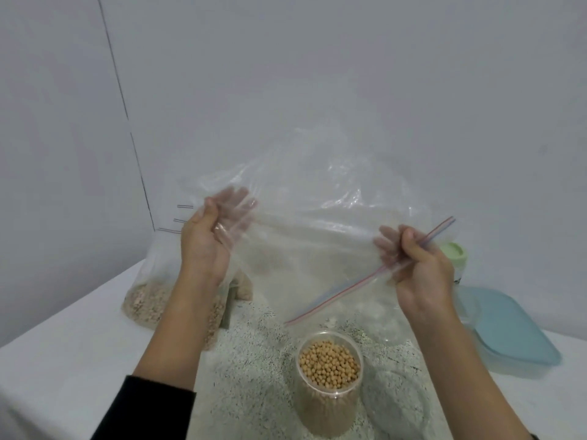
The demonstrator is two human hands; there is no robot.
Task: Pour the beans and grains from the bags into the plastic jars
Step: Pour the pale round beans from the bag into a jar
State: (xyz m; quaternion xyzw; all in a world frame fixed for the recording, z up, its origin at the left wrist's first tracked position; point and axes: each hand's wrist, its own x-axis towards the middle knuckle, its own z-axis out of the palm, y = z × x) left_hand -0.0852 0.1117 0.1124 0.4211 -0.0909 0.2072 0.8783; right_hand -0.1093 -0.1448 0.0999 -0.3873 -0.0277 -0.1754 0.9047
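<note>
Head view: both the left hand (203,239) and right hand (416,265) grip an emptied bag (317,223), the jar (328,360) at 6 o'clock brims with beans, and a grain bag (149,300) at 9 o'clock waits.

A single head-worn camera looks forward and down from the person's own standpoint, close over the tabletop (79,328) and facing a plain wall (317,58) just behind it. Its wide angle takes in both forearms rising from the bottom edge. No second view shares the scene.
</note>
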